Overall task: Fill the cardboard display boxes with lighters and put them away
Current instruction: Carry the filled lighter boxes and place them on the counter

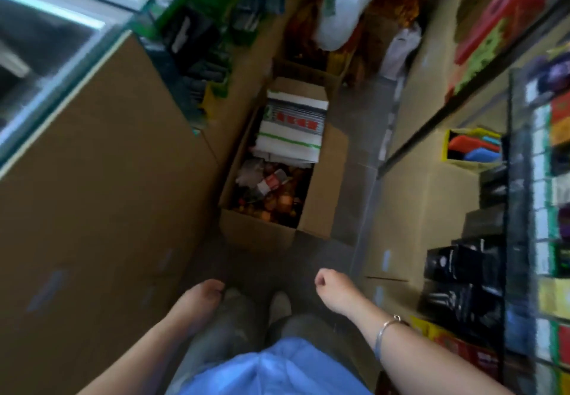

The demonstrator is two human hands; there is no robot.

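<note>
I look down a narrow shop aisle, and the picture is blurred. My left hand [202,297] hangs at my side with fingers loosely curled and nothing in it. My right hand [328,283] swings in front of me, fingers curled, holding nothing; a bracelet sits on that forearm. A small yellow-rimmed cardboard display box [462,160] with red and blue items stands on the right-hand shelf. Whether they are lighters I cannot tell.
An open carton [259,234] with bottles and a white printed box blocks the floor ahead. A tall brown counter side [101,194] with a glass top lines the left. Shelves with black and coloured packets [468,271] line the right. White plastic bags [345,5] sit farther back.
</note>
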